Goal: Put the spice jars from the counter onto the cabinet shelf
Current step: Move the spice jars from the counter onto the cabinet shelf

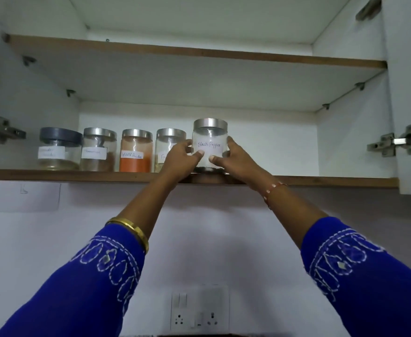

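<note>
A clear jar labelled "Black Pepper" [210,139] with a steel lid stands at the front of the lower cabinet shelf [321,181]. My left hand [180,161] grips its left side and my right hand [233,160] grips its right side, thumbs on the label. To its left stand several labelled jars in a row: a steel-lidded jar [166,144] partly hidden behind my left hand, an orange chilli powder jar [135,152], a steel-lidded jar [99,150] and a dark-lidded jar [59,149].
The upper shelf [199,53] shows only its underside. Open cabinet doors with metal hinges [396,143] flank both sides. The shelf to the right of the pepper jar is bare. A wall socket panel [199,310] sits low on the white wall.
</note>
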Demonstrator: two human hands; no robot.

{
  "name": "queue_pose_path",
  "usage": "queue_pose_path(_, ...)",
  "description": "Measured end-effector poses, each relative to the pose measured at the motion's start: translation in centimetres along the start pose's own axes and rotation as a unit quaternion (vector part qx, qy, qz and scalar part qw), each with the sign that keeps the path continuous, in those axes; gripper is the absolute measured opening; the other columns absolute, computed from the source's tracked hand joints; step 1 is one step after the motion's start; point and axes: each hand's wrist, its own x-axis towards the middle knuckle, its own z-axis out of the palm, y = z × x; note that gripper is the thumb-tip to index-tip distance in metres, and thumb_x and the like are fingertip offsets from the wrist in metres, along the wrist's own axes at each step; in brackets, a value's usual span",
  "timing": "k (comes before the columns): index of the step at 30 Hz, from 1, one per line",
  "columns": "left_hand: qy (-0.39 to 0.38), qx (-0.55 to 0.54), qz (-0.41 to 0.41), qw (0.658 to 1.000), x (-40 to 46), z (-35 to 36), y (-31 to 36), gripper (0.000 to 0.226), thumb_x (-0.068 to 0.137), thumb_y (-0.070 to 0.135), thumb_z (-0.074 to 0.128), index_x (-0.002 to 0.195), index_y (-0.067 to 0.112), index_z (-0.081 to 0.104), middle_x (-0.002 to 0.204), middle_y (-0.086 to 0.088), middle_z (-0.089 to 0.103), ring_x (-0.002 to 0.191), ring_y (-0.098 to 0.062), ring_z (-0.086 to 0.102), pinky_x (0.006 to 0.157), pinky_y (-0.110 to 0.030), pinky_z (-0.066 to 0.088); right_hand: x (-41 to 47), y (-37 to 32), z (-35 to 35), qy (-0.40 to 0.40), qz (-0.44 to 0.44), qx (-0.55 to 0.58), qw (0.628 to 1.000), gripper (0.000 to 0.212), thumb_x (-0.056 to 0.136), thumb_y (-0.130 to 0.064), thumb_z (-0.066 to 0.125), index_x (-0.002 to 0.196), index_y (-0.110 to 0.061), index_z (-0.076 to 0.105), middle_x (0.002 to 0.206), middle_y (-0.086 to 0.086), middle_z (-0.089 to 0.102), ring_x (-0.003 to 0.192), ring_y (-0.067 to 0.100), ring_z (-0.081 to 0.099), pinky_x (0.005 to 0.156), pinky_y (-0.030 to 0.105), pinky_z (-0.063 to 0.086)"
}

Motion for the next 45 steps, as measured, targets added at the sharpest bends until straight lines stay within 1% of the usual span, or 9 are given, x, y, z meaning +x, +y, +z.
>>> queue_pose_path(9,0.017,0.196,-0.055,0.979,2.6,1.5,-0.8,0.03,0.076,0.015,0.073,0.1,0.005,0.058,0.121,-0.017,0.058,0.113,-0.028,0.054,0.086,-0.03,0.043,3.5,1.7,-0.2,-0.03,0.085,-0.2,0.976,0.054,0.087,-0.012,0.063,0.134,0.002,0.04,0.138,0.017,0.048,0.124,0.03,0.048,0.095,0.029,0.041)
queue_pose_path(12,0.018,0.178,-0.063,0.982,3.2,1.6,-1.1,0.05,0.075,0.013,0.075,0.117,-0.001,0.052,0.118,-0.015,0.057,0.115,-0.028,0.054,0.084,-0.029,0.043,4.2,2.0,-0.1,-0.02,0.115,-0.168,0.979,0.062,0.086,-0.012,0.064,0.136,0.004,0.031,0.134,0.017,0.048,0.113,0.026,0.051,0.076,0.025,0.042)
queue_pose_path(16,0.004,0.165,-0.049,0.985,3.4,1.3,-1.3,0.067,0.076,0.01,0.072,0.134,0.005,0.039,0.135,-0.015,0.047,0.124,-0.027,0.046,0.087,-0.027,0.038,4.2,2.1,-0.1,-0.006,0.122,-0.14,0.983,0.015,0.087,-0.009,0.058,0.079,-0.006,0.045,0.074,0.008,0.046,0.065,0.019,0.046,0.05,0.022,0.031)
queue_pose_path(21,-0.069,0.191,-0.058,0.978,3.4,1.0,-1.4,0.063,0.084,0.013,0.061,0.141,0.012,0.035,0.145,-0.01,0.04,0.131,-0.025,0.042,0.106,-0.031,0.036,3.7,2.1,-0.7,-0.055,0.128,-0.124,0.982,0.041,0.086,0.001,0.051,0.053,-0.013,0.031,0.056,0.004,0.031,0.052,0.017,0.031,0.057,0.024,0.031)
queue_pose_path(27,-0.061,0.212,-0.047,0.974,3.5,1.1,-1.6,0.06,0.083,0.011,0.059,0.139,0.01,0.038,0.14,-0.011,0.047,0.128,-0.025,0.045,0.101,-0.029,0.037,3.1,1.7,-0.6,-0.049,0.126,-0.12,0.984,0.03,0.087,0.001,0.05,0.059,-0.008,0.044,0.062,0.009,0.043,0.059,0.019,0.042,0.058,0.026,0.036)
queue_pose_path(29,-0.031,0.205,-0.016,0.978,3.0,1.3,-1.8,0.055,0.083,0.01,0.057,0.135,0.011,0.043,0.127,-0.009,0.058,0.119,-0.022,0.052,0.091,-0.025,0.038,2.5,1.4,-0.5,-0.034,0.109,-0.131,0.985,0.016,0.088,0.0,0.048,0.092,0.008,0.061,0.095,0.022,0.063,0.088,0.033,0.06,0.08,0.037,0.05)
queue_pose_path(34,0.095,0.122,0.084,0.984,-0.5,1.7,-1.4,0.033,0.088,0.007,0.047,0.119,0.012,0.057,0.094,-0.001,0.06,0.091,-0.013,0.055,0.077,-0.019,0.039,-1.3,1.2,0.0,0.031,0.02,-0.202,0.979,0.046,0.093,-0.014,0.048,0.137,-0.004,0.04,0.136,0.015,0.049,0.125,0.027,0.046,0.099,0.027,0.036)
queue_pose_path(39,0.13,0.005,0.156,0.979,-6.2,2.1,-1.9,0.03,0.089,0.005,0.046,0.115,0.004,0.06,0.112,-0.01,0.064,0.098,-0.013,0.057,0.086,-0.018,0.048,-8.8,2.5,0.3,0.034,-0.052,-0.342,0.938,0.058,0.095,-0.023,0.049,0.145,-0.004,0.026,0.151,0.018,0.026,0.141,0.031,0.024,0.115,0.035,0.022)
queue_pose_path(45,0.077,-0.053,0.12,0.988,-16.6,5.6,-3.5,0.031,0.09,0.01,0.047,0.118,0.004,0.059,0.117,-0.01,0.064,0.107,-0.011,0.056,0.092,-0.013,0.044,-20.3,6.1,0.1,0.034,0.066,-0.248,0.966,0.06,0.096,-0.031,0.047,0.148,-0.014,0.022,0.157,0.007,0.019,0.146,0.022,0.015,0.117,0.031,0.016)
